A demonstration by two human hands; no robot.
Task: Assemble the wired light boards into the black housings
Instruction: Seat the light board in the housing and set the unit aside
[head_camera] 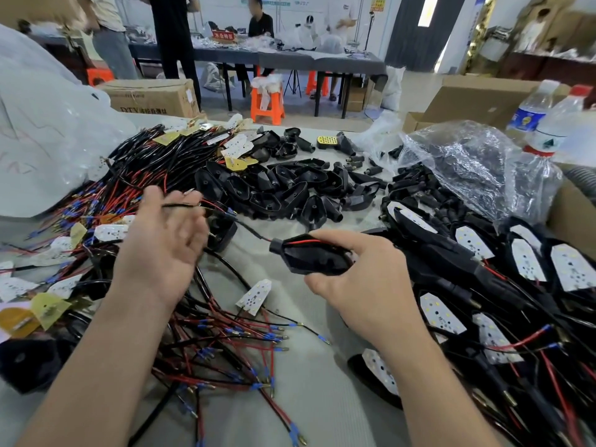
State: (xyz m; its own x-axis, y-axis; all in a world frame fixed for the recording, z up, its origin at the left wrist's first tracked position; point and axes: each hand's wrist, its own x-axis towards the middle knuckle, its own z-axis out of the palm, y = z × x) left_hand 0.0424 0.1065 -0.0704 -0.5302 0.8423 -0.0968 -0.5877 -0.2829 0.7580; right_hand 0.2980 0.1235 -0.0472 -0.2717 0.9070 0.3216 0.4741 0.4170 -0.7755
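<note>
Your grey table (316,401) is crowded on every side. A big white plastic sack (42,140) bulks up at the far left. In front of it a tangle of wired light boards (129,175), with red and black leads and blue-sleeved ends, spreads down past both sides of your left forearm. On your right a heap of filled housings (483,272), white boards showing, crowds close to your right wrist. Straight ahead lies a pile of empty housings (290,185). To its right is a crumpled clear bag (467,162) holding small black parts. Two water bottles (559,124) stand behind that bag. An orange stool (267,103) stands on the floor beyond the table.

A cardboard box (151,96) at rear left shows letters that look like "DTY". A red sign (224,35) on the far table reads "不合格区".

Your right hand (354,279) grasps a black housing (312,256), thumb along its top and fingers curled beneath. It is held above the bare patch of table with its narrow neck pointing left, and a red lead shows inside it. A black wire (254,234) runs from the neck up to your left hand (161,246). That hand is turned palm-up, fingers loosely spread and released, with the wire lying across the blurred fingertips. One loose board (254,296) lies on the table below the housing.
</note>
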